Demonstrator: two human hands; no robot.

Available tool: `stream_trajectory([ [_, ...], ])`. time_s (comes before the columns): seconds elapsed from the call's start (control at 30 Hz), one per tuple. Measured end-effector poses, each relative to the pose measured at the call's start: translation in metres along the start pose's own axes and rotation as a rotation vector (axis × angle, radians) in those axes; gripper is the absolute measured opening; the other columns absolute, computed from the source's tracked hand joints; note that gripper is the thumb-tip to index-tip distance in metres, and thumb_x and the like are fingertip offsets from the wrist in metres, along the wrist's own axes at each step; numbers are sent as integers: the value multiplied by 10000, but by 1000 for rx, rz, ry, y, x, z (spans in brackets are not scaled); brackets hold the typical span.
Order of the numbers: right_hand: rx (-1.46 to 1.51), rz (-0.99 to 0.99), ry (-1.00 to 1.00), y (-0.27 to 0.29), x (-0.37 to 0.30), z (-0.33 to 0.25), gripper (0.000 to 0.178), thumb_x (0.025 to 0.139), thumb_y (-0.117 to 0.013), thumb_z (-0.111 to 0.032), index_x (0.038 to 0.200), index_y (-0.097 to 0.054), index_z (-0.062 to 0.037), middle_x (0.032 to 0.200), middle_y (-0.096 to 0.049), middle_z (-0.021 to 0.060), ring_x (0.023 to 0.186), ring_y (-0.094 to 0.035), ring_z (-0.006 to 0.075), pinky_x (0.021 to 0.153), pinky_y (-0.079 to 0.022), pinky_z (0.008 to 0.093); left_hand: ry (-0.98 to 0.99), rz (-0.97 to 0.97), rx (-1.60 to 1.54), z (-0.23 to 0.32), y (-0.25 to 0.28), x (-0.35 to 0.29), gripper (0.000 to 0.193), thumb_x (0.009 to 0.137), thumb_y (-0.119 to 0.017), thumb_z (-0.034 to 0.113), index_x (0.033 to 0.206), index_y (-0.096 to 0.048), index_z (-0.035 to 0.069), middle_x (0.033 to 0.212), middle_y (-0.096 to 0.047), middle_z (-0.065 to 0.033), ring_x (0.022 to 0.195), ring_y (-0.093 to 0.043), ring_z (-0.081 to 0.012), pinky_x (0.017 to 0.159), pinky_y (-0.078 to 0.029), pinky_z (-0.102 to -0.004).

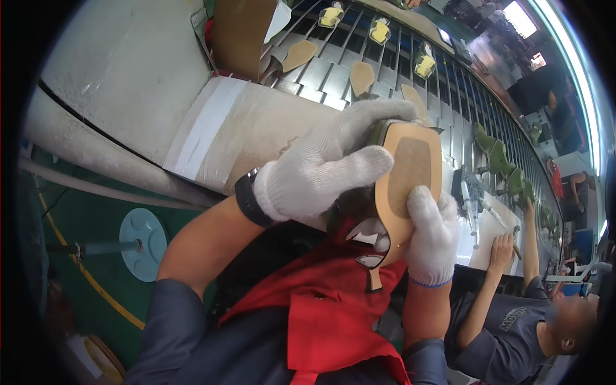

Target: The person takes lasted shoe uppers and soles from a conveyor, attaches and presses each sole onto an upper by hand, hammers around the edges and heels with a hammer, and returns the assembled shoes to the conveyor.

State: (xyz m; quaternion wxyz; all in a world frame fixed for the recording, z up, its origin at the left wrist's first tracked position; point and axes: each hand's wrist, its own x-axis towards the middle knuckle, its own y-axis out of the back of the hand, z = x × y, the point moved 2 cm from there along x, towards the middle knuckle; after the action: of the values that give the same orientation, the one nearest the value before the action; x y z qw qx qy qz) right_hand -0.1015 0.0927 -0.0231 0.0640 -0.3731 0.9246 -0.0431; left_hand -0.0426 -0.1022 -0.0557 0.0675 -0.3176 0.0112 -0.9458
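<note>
Apron: red apron (327, 308) lay nearest, at 6 o'clock under both hands.
Conveyor: slatted conveyor (333, 80) ran toward 1 o'clock, carrying tan insoles (361, 77).
Shoe: high-heeled shoe (405, 186) sat sole-up at centre, heel toward 6 o'clock.
Left hand: gloved left hand (321, 173) was closed over the toe.
Right hand: gloved right hand (433, 234) was wrapped around the waist.
Advice: a firm, level grip probably served best.

Gloved hands: 2 (321, 173) (433, 234). Held shoe: 1 (407, 183). Tan soles on conveyor: 3 (361, 77). Yellow-filled trays: 3 (380, 31).
</note>
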Motion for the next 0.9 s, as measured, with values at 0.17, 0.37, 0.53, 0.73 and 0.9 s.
stream_trajectory([
  [0.17,3,-58,-22,-10,-29,4,440,1152,-513,-281,1264,-699,101,948,-809,178,765,-791,208,650,-646,313,139,87,-288,27,-17,-28,559,1173,-513,403,1489,-519,-57,1509,-631,-267,1386,-640,-294,1188,-510,-442],
  [0.37,-433,-297,114,-19,-52,4,324,1089,-583,-225,1024,-811,-3,713,-748,93,561,-703,196,567,-561,351,225,178,-50,76,-27,-62,379,1169,-541,300,1351,-557,-32,1366,-691,-347,1191,-759,-366,1018,-640,-489],
  [0.53,-452,-275,335,-31,-56,26,191,1003,-721,-189,970,-790,-14,716,-695,151,600,-695,345,565,-531,411,329,291,-139,89,-20,-73,227,1097,-627,135,1236,-561,-32,1301,-721,-337,1139,-777,-394,961,-663,-538],
  [0.73,-476,-300,304,-49,-51,29,194,958,-804,-205,915,-759,-22,704,-667,159,600,-673,375,568,-525,445,455,327,71,111,-2,-59,195,967,-741,73,1070,-606,-24,1137,-784,-274,1031,-792,-287,1009,-644,-498],
  [0.9,-454,-395,293,-63,-37,17,200,957,-823,-211,965,-778,-16,719,-697,170,624,-713,347,580,-553,419,479,450,224,116,8,-67,228,913,-771,68,1040,-604,-19,1037,-789,-211,923,-775,-214,1059,-618,-469],
])
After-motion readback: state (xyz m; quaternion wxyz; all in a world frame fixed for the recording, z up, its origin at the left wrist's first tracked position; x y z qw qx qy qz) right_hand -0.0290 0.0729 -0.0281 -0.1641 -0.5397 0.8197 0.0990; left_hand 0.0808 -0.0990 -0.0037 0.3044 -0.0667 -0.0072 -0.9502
